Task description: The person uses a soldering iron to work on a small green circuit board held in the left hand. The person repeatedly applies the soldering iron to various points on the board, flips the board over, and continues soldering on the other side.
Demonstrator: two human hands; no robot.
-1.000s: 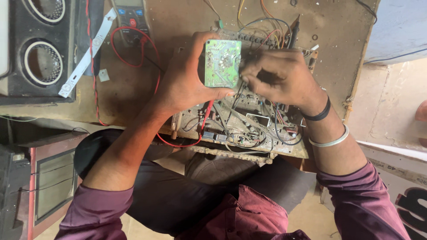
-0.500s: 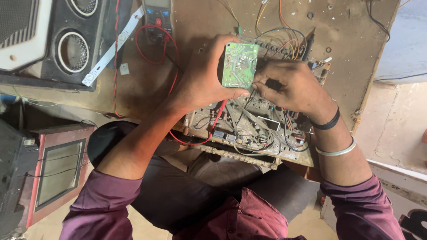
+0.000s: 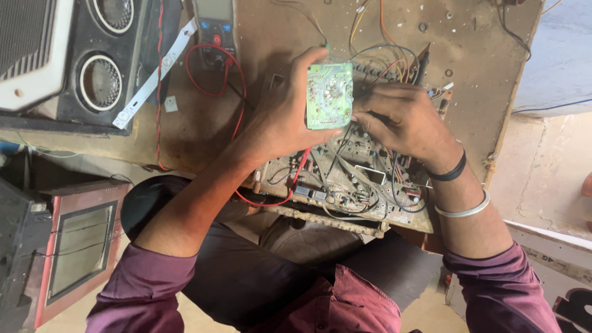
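A small meter (image 3: 214,28) with a grey screen lies far on the desk (image 3: 203,132). Near left, a flat grey screen in a red frame (image 3: 77,250) leans below the desk.

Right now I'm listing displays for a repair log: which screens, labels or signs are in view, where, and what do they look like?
Multimeter: top centre on the bench, dark body, greyish rectangular display, blue buttons, red leads.
Framed screen: lower left, beside the left arm, pale grey rectangle in a red frame.
Sign: bottom right corner, white panel with large dark lettering, partly cut off.
No packages show.
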